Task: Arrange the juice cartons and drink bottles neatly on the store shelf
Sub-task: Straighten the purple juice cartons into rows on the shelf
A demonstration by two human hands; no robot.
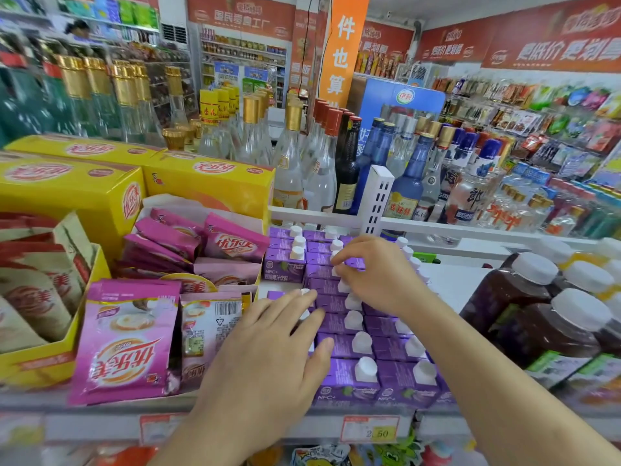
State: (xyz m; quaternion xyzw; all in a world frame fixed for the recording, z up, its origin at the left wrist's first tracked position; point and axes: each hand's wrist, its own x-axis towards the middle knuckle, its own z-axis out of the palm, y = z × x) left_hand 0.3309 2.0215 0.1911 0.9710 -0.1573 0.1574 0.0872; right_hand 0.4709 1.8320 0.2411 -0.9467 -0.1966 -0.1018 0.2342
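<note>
Left hand (268, 351) is closest, low centre, fingers straight and spread, flat against the left side of the purple juice cartons (346, 348) block, gripping nothing. Far left: yellow display box (53, 368) of brown sachets, then pink pouches (127, 341) standing at the shelf front, more pink ones piled behind, yellow cartons (208, 183) stacked at back. Centre: the purple cartons with white screw caps sit in rows running front to back on the shelf (235, 425), price tag (369, 430) below them; one short column on the left sits set back, gap in front of it. Right hand (379, 274) is over the middle rows, fingers curled down, pinching what looks like a carton top or cap; exact contact hidden by the fingers. Right: dark juice bottles (537, 317) with white lids, just beside the cartons. Glass bottles (319, 169) behind the white rail (437, 227). Handling guess: cartons stiff-walled but dentable, moderately heavy if full, slide easily on the shelf; best pushed flat on the sides or taken by the body, not the cap. Bottles heavier, smooth; take round the body.
</note>
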